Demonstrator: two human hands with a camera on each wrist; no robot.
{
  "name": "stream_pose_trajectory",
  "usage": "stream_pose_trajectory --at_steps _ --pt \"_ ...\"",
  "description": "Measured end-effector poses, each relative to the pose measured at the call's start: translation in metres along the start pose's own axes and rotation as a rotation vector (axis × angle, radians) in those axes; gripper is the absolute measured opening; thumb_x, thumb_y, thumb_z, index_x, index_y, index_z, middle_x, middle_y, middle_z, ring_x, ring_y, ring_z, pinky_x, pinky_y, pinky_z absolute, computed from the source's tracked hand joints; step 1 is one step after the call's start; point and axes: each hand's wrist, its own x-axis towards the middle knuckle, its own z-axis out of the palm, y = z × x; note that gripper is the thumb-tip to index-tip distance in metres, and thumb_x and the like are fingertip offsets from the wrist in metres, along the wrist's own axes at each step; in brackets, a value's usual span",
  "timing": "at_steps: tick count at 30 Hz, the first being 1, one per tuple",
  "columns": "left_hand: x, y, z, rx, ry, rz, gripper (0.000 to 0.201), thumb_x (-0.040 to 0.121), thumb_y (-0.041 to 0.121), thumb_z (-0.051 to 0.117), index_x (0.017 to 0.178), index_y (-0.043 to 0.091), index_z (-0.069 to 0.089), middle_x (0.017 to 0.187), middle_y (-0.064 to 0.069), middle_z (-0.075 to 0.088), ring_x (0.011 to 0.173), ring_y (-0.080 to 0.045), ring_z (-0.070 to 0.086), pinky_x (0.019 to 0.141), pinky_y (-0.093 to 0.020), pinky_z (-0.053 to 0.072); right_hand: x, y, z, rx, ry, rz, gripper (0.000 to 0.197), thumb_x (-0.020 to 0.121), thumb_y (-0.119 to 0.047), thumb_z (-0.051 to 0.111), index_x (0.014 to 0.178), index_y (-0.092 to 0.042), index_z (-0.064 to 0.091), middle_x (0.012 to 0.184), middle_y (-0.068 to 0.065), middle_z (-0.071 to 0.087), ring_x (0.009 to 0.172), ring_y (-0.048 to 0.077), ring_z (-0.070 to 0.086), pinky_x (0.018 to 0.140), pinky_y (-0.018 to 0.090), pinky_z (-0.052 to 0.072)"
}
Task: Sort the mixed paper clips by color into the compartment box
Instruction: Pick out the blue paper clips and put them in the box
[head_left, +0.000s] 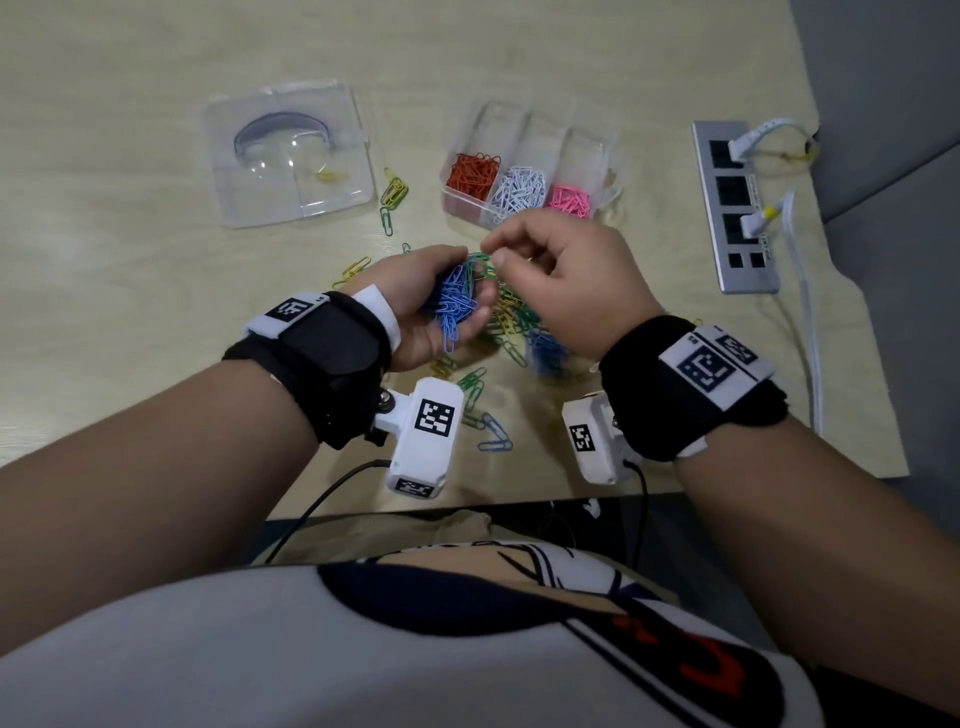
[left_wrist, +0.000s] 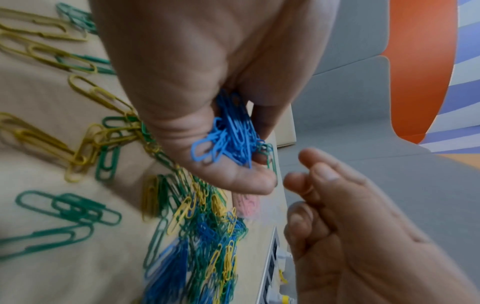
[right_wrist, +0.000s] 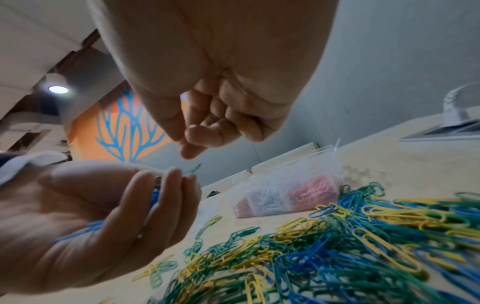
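Note:
My left hand (head_left: 470, 280) (left_wrist: 257, 154) (right_wrist: 179, 181) is palm-up above the table and grips a bunch of blue paper clips (head_left: 454, 304) (left_wrist: 231, 137). A few green clips (head_left: 480, 262) (right_wrist: 193, 168) stick out at its fingertips. My right hand (head_left: 493, 249) (left_wrist: 303, 176) (right_wrist: 189, 144) hovers just beside those green clips with its fingers curled and thumb against forefinger; I see nothing held in it. The clear compartment box (head_left: 597, 150) (right_wrist: 285, 185) lies behind, with red (head_left: 472, 174), white (head_left: 519, 189) and pink clips (head_left: 569, 200) in separate sections. A mixed blue, green and yellow pile (head_left: 514, 317) (right_wrist: 337, 236) lies under my hands.
A clear plastic lid (head_left: 291, 150) lies at the back left. A grey power strip (head_left: 735, 202) with white plugs and a cable runs along the right edge. Stray clips are scattered near the lid (head_left: 395, 195) and the front edge (head_left: 493, 431).

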Motion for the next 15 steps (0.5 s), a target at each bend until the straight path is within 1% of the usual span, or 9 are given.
stream_pose_trajectory --at_steps 2,4,6,7,8,9,11,13,15 --pt "-0.001 0.005 -0.005 -0.011 0.02 0.007 0.029 0.101 0.027 0.045 0.081 0.009 0.057 0.063 -0.005 0.063 0.052 -0.011 0.062 0.05 -0.021 0.054 0.01 0.004 0.001 -0.091 0.076 0.038 0.015 0.091 -0.015 0.058 0.096 -0.021 0.07 0.08 -0.015 0.058 0.068 -0.001 0.053 0.069 0.017 0.04" --pt "-0.004 0.012 -0.009 0.008 0.034 0.021 0.033 0.1 0.028 0.044 0.076 0.011 0.057 0.062 -0.005 0.064 0.05 -0.011 0.061 0.049 -0.02 0.053 0.023 0.008 0.002 -0.228 0.077 0.082 0.02 0.091 -0.016 0.056 0.107 -0.02 0.067 0.1 -0.007 0.054 0.086 0.008 0.057 0.081 0.02 0.039" --pt "-0.006 0.02 -0.015 0.027 0.053 0.037 0.033 0.1 0.028 0.045 0.075 0.01 0.058 0.061 -0.005 0.064 0.05 -0.011 0.061 0.049 -0.02 0.054 0.034 0.01 0.004 -0.336 -0.061 0.131 0.038 0.093 -0.021 0.055 0.131 -0.02 0.055 0.129 0.003 0.047 0.113 0.019 0.054 0.099 0.026 0.038" --pt "-0.007 0.024 -0.017 0.031 0.062 0.044 0.033 0.1 0.028 0.045 0.075 0.01 0.058 0.062 -0.005 0.064 0.051 -0.011 0.061 0.049 -0.02 0.054 0.039 0.01 0.006 -0.383 -0.151 0.157 0.049 0.094 -0.025 0.055 0.142 -0.022 0.044 0.142 0.005 0.04 0.125 0.021 0.047 0.105 0.029 0.034" --pt "-0.009 0.028 -0.019 0.032 0.07 0.052 0.034 0.1 0.029 0.046 0.075 0.01 0.058 0.062 -0.005 0.064 0.051 -0.011 0.062 0.049 -0.02 0.054 0.042 0.011 0.009 -0.426 -0.22 0.18 0.057 0.095 -0.03 0.054 0.149 -0.023 0.035 0.148 0.007 0.034 0.132 0.022 0.041 0.109 0.032 0.032" --pt "-0.009 0.033 -0.021 0.028 0.074 0.06 0.034 0.1 0.029 0.045 0.075 0.01 0.059 0.063 -0.005 0.064 0.051 -0.011 0.062 0.05 -0.02 0.055 0.044 0.011 0.011 -0.458 -0.256 0.199 0.062 0.096 -0.034 0.054 0.152 -0.024 0.029 0.151 0.008 0.032 0.135 0.024 0.038 0.11 0.033 0.031" --pt "-0.009 0.041 -0.024 0.019 0.077 0.082 0.035 0.1 0.03 0.044 0.076 0.01 0.059 0.065 -0.006 0.065 0.053 -0.012 0.063 0.05 -0.022 0.055 0.046 0.013 0.013 -0.487 -0.246 0.225 0.061 0.096 -0.036 0.052 0.152 -0.024 0.029 0.148 0.009 0.035 0.131 0.026 0.042 0.107 0.035 0.034" --pt "-0.009 0.047 -0.026 0.019 0.069 0.107 0.035 0.101 0.031 0.041 0.079 0.01 0.059 0.067 -0.007 0.066 0.056 -0.014 0.064 0.052 -0.023 0.056 0.046 0.015 0.011 -0.487 -0.202 0.233 0.051 0.096 -0.032 0.051 0.145 -0.023 0.04 0.14 0.01 0.041 0.12 0.025 0.049 0.099 0.033 0.038" --pt "-0.008 0.052 -0.027 0.013 0.061 0.12 0.035 0.101 0.033 0.04 0.083 0.009 0.059 0.071 -0.009 0.066 0.059 -0.016 0.066 0.054 -0.024 0.057 0.047 0.02 0.006 -0.477 -0.168 0.235 0.036 0.095 -0.031 0.049 0.129 -0.021 0.053 0.127 0.008 0.048 0.106 0.021 0.053 0.091 0.031 0.04"
